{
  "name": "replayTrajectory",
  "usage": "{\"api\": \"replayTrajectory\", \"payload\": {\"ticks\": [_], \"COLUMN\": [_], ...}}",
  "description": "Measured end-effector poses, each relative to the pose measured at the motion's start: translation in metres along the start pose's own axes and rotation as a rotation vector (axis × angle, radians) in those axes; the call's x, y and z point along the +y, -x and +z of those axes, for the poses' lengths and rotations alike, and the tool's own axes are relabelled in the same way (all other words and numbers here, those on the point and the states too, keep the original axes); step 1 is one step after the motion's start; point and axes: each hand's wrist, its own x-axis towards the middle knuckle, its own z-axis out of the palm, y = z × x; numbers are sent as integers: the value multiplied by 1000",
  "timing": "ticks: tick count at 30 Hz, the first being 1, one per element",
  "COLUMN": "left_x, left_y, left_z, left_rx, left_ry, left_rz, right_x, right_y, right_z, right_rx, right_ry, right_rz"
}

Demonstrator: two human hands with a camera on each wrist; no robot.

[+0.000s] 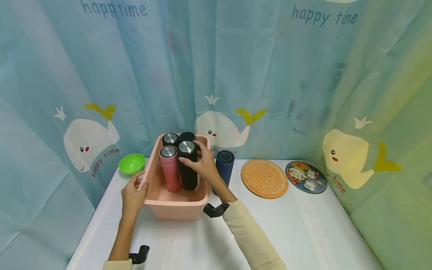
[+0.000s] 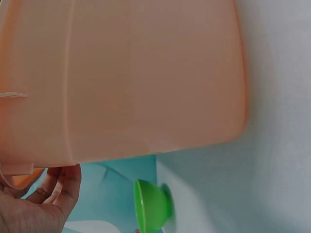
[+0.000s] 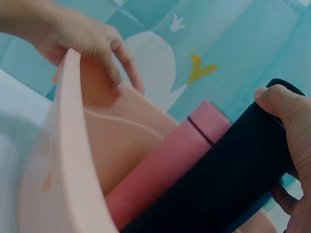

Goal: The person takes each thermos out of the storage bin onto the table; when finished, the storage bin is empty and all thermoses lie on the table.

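A peach plastic basin (image 1: 175, 212) stands on the table with several thermos bottles upright inside. My left hand (image 1: 132, 193) grips its left rim, with the thumb over the edge and fingers outside, as the left wrist view (image 2: 46, 204) partly shows. My right hand (image 1: 205, 163) holds a black thermos bottle (image 1: 187, 170) with a silver lid near its top. Beside that bottle is a pink thermos bottle (image 1: 171, 174), seen also in the right wrist view. Behind them are a black silver-lidded bottle (image 1: 170, 139) and a dark-lidded bottle (image 1: 187, 136).
A dark blue thermos bottle (image 1: 225, 163) stands on the table right of the basin, partly behind my right forearm. A green bowl (image 1: 131, 164) sits at the back left. An orange round mat (image 1: 264, 179) and a patterned round mat (image 1: 306, 177) lie right. A curtain (image 1: 236, 75) encloses the table.
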Motion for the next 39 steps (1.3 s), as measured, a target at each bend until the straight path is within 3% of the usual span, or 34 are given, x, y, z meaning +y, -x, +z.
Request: {"api": "replayTrajectory", "payload": {"ticks": [9,19,30,39], "left_x": [0,0,-2,-1], "left_y": [-1,-2,0,-2], "left_z": [0,-1,1,-1], "left_rx": [-10,-16,-32,-18], "left_ry": [-1,-6,-6,-8], "left_rz": [-9,-13,-34,-9], "right_x": [-24,-66,-99,-123], "right_y": [-4,-8,-7,-5], "right_z": [-3,-12,-32,-49], "right_rx": [22,44,89,149], "right_ry": [13,-22,5,54], "right_rz": [-55,-101,-189,-247]}}
